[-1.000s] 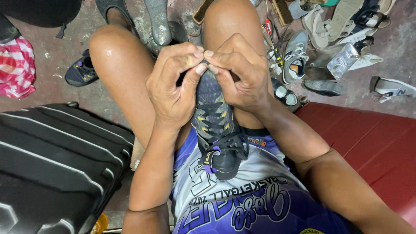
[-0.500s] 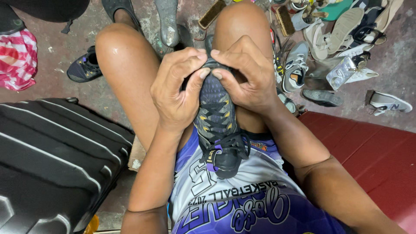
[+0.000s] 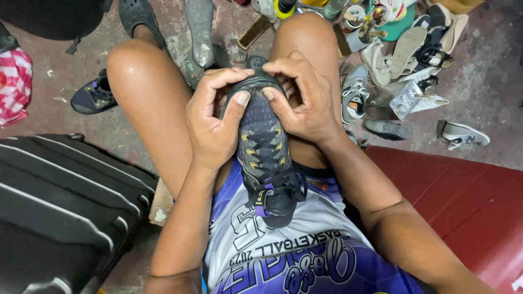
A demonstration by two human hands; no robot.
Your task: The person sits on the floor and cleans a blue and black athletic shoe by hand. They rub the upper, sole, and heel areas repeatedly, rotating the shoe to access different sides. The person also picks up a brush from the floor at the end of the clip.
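Toe sides of the dark sneaker (image 3: 265,147) hidden under fingers (image 3: 239,103) of both hands. Black suitcase (image 3: 60,207) cut off at left and bottom edges. Small items among the shoe pile (image 3: 403,49) — indistinct, partly cropped at top edge.

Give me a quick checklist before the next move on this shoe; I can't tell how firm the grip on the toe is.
1. Left hand grips the toe of the dark sneaker: ok.
2. Right hand grips the toe from the other side: ok.
3. Both thumbs lie on the upper at the toe: ok.
4. Heel rests against the purple jersey, shoe lying between the thighs: ok.
5. Laces tied: cannot tell.
6. Sole edge under the fingers: cannot tell, hidden.
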